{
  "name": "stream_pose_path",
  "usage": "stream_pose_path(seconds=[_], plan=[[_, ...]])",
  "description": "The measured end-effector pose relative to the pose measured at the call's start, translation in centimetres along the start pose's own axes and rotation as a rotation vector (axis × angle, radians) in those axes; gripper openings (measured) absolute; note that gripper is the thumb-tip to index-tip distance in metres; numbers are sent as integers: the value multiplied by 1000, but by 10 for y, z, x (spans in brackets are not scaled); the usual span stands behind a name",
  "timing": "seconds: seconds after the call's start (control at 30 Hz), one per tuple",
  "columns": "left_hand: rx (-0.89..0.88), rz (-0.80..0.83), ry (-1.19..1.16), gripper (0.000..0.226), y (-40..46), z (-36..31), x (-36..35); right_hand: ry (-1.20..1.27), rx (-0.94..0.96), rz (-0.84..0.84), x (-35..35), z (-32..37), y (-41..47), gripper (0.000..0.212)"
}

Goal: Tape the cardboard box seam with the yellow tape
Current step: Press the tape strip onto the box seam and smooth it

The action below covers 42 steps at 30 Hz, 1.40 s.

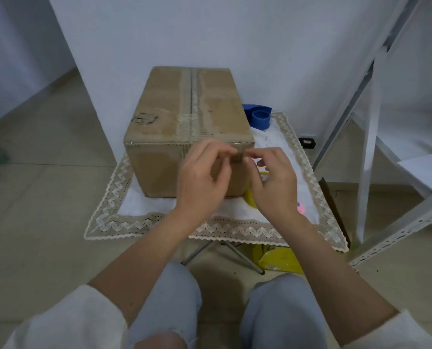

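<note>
We're looking down at a brown cardboard box (184, 122), a plain rectangular carton with scuffed, peeling paper on top, standing on a small table draped in a white cloth (144, 205) with a zigzag lace border. The seam (191, 96) runs straight down the middle of the lid away from us, a dark slit flanked by pale, rough strips where the surface is torn, and it looks bare of yellow. Both hands sit in front of the box's near face, toward its right corner. The left hand (202, 182) has fingers curled and thumb and forefinger pinched together; the right hand (272, 182) mirrors it, fingertips nipped just beside the left's. Between the two pinches we see a small, translucent brownish strip (237, 157), blurred, so we can't be sure what it is, though both hands are clearly closed on it. It hovers right at the box's near top edge, off to the right of the seam. Tucked under the right hand, against the foot of the box, a glossy yellow roll of tape (250, 197) peeks out on the cloth, mostly hidden. Behind the box on the right sits a blue plastic tape dispenser (259, 117), round-cored. White sleeves are pushed up, and pale denim knees fill the bottom of our view.
</note>
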State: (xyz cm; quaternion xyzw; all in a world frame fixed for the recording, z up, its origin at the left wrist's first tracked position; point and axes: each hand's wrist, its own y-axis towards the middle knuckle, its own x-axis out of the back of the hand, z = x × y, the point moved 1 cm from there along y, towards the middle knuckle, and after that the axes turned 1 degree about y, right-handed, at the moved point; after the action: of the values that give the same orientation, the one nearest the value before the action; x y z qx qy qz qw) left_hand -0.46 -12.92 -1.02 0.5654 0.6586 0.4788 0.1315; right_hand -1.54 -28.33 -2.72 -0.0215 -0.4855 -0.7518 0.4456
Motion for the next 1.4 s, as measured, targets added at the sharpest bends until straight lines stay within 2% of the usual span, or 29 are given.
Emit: stream_pose_path(seconds=[0.13,0.3,0.43,0.67,1.13,1.4], plan=[[61,-114,129,23,14,35,36,-77,174,15,-20,18,13,17],[97,42,256,28,29,80,56,-161,285,85,-52,26,34,28],[119,124,296,26,28,86,55,-189,265,154,-69,25,40,36],[103,148,308,28,23,92,54,-146,213,123,-73,23,39,35],[49,187,344,41,20,98,56,-181,293,28,-79,16,36,33],[26,201,353,42,19,101,56,-214,347,43,-78,13,34,41]])
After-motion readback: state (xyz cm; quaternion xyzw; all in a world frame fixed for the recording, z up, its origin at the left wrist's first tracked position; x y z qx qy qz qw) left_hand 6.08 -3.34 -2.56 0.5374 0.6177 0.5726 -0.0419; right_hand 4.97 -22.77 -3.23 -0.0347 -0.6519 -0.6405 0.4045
